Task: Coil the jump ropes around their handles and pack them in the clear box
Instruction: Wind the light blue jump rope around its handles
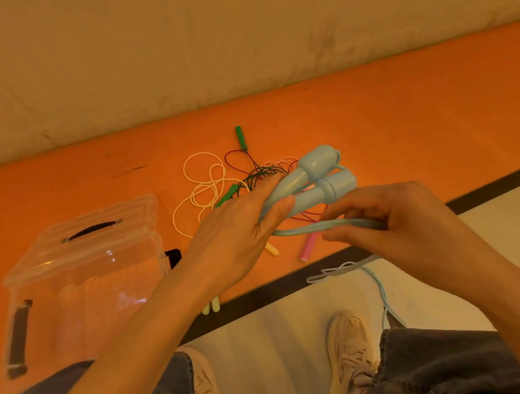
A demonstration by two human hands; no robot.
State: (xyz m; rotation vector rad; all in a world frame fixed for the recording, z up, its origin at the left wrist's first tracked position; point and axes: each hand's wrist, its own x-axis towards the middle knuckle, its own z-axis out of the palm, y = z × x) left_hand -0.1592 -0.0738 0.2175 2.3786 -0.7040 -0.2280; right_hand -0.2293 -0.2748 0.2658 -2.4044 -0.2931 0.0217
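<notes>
Blue handles [314, 178] between left hand [237, 234] and right hand [393, 224].

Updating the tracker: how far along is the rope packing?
Early. Done: nothing clearly packed; the clear box is shut and its contents are hard to read. In hand: left hand holds both blue handles, right hand pinches the bunched blue rope. Left: white rope, green handles and pink handle lie loose on the orange mat.

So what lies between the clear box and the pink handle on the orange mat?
Head view: the left hand and forearm cross there; beneath, cream handles peek out between the clear box and pink handle.
</notes>
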